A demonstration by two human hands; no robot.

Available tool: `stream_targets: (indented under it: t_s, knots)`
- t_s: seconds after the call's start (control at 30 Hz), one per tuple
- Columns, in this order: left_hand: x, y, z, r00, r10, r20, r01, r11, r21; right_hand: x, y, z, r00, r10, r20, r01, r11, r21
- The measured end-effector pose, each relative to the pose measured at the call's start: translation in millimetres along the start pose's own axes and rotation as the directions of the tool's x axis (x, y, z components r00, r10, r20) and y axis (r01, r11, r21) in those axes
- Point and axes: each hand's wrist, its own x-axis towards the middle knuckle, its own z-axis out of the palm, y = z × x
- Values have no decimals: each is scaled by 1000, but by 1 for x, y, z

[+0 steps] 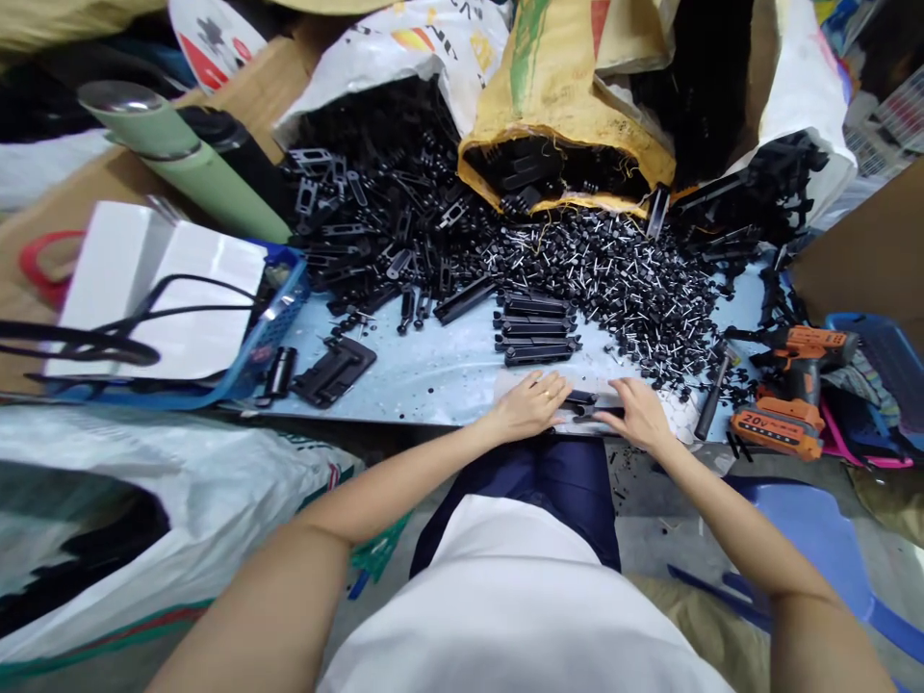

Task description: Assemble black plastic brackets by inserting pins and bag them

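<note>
At the near edge of the light blue table point(433, 371), both hands meet over a long black plastic part point(586, 403). My left hand point(528, 404), with a ring on one finger, curls its fingers onto the part's left end. My right hand point(638, 412) grips its right end. Just beyond them lies a neat stack of similar black parts point(535, 330). Farther back is a heap of small black pieces with white tips point(635, 279).
Open sacks point(563, 115) spill black parts across the back of the table. An orange cordless drill point(790, 390) and a screwdriver point(711, 399) lie at the right. A blue basket point(278, 318) with white boxes sits left, beside a green bottle point(180, 154). A blue stool point(830, 549) stands lower right.
</note>
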Motion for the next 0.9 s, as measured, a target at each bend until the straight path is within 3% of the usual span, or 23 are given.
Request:
stream_targets:
  t_s: [0.07,0.17,0.23,0.3,0.4,0.47,0.53,0.6,0.63,0.7,0.77,0.83,0.9]
  knots:
    - [20,-6,0,989,63,132,-63,998,-4,-14,2,0,995,-80,64,85,993,-83]
    - [34,-9,-6,977,-19,213,27,999,-36,-13,-1,-15,985,-135,105,143,987,-72]
    - [26,-3,-15,985,-61,159,80,990,-120,-8,-8,-37,966,-236,104,229,970,75]
    - [9,12,-28,998,-41,48,53,952,-301,-7,-23,-60,925,-371,81,323,881,345]
    - [-17,50,-47,985,-1,-173,-111,766,-633,-17,-61,-72,886,-462,-41,328,563,759]
    - [-23,75,-52,920,-99,-379,-228,651,-724,-21,-92,-57,923,-334,-190,313,367,876]
    - [-22,87,-49,790,-228,-570,-314,647,-695,-17,-118,-31,955,-8,-297,284,320,904]
    - [-18,84,-40,674,-234,-701,-336,748,-572,-1,-128,-4,893,319,-317,210,329,921]
    - [-16,76,-34,650,-187,-736,-316,815,-486,11,-126,7,860,404,-310,176,337,925]
    - [-14,53,-19,680,-79,-729,-202,935,-290,40,-107,21,852,428,-301,118,404,907]
    - [-12,29,-2,780,-38,-624,-41,993,-112,71,-75,27,890,371,-266,17,555,832]
    - [-6,13,12,896,-83,-437,100,995,17,99,-42,29,924,331,-193,-103,700,707]
    - [3,6,22,948,-213,-238,242,965,99,123,-22,33,971,222,-90,-139,829,541]
